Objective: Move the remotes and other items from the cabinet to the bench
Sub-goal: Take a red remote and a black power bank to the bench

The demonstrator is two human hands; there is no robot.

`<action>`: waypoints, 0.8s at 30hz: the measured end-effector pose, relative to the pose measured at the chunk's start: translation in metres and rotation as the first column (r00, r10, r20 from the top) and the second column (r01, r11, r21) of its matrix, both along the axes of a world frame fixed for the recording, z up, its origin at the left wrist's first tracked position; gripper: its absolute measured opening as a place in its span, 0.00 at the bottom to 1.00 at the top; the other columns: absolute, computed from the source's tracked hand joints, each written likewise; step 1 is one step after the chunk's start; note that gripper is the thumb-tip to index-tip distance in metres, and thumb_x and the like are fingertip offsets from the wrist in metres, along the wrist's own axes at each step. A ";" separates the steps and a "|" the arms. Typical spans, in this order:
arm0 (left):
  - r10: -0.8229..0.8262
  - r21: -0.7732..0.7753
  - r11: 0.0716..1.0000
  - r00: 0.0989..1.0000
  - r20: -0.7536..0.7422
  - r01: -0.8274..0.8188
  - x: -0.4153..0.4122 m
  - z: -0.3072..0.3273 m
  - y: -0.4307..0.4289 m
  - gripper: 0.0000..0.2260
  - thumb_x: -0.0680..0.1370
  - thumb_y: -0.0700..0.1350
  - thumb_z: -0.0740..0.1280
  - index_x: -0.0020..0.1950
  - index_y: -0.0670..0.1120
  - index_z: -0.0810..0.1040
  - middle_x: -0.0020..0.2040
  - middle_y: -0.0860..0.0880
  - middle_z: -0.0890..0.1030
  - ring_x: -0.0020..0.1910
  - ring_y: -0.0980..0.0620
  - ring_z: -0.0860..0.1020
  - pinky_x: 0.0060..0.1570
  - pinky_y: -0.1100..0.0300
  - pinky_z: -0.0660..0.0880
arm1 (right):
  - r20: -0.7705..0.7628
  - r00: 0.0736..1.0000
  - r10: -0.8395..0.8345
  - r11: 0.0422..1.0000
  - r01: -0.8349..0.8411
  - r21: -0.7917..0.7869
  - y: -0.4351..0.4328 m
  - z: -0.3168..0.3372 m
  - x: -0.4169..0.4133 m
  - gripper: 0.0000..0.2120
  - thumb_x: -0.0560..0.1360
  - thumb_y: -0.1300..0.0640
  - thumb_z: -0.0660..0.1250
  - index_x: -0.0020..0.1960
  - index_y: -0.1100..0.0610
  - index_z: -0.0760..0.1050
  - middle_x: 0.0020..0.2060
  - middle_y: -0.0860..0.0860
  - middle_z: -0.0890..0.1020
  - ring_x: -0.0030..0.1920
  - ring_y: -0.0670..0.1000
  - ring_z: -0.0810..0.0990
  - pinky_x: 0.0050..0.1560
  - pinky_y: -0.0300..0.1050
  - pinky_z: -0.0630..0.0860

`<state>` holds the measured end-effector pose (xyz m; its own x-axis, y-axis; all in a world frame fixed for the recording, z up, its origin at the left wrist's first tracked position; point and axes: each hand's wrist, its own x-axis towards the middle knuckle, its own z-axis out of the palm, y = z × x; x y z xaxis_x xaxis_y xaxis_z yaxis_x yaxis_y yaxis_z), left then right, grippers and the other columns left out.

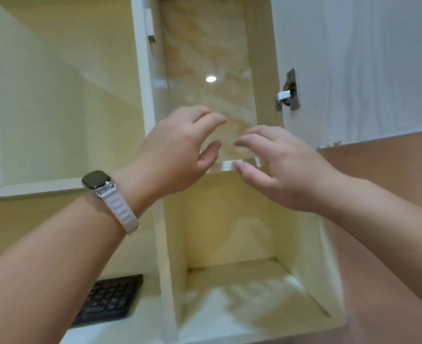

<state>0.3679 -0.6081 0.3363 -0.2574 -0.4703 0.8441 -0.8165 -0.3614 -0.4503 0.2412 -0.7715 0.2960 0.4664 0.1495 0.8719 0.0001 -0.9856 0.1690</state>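
Both my hands are raised in front of the open cabinet (264,70), at the level of its glossy shelf edge (226,166). My left hand (177,155) has its fingers spread and curved, holding nothing. My right hand (279,167) mirrors it, fingers apart and empty, its fingertips a short way from the left hand's. A watch with a white strap (105,192) sits on my left wrist. No remote shows in either cabinet compartment. The upper compartment has a marbled back wall and the lower one (232,244) shows only its bare floor.
The cabinet door (358,65) hangs open to the right on a metal hinge (288,91). A black keyboard (108,299) lies on the surface at lower left, partly behind my left forearm. Open shelving (43,187) runs along the left.
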 end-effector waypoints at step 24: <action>0.829 0.753 0.382 0.559 -0.022 -0.537 -0.003 0.069 -0.044 0.22 0.76 0.36 0.55 0.68 0.50 0.73 0.60 0.48 0.77 0.53 0.46 0.76 0.46 0.57 0.71 | -0.287 0.948 -0.139 0.990 0.131 -0.048 -0.008 0.029 0.032 0.27 0.71 0.29 0.45 0.60 0.41 0.69 0.51 0.40 0.76 0.54 0.47 0.75 0.51 0.51 0.75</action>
<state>0.3645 -0.6520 0.4051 0.6426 -0.7376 0.2074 -0.5469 -0.6311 -0.5502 0.2734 -0.7798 0.3246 0.7155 0.0898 0.6928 -0.0800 -0.9746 0.2090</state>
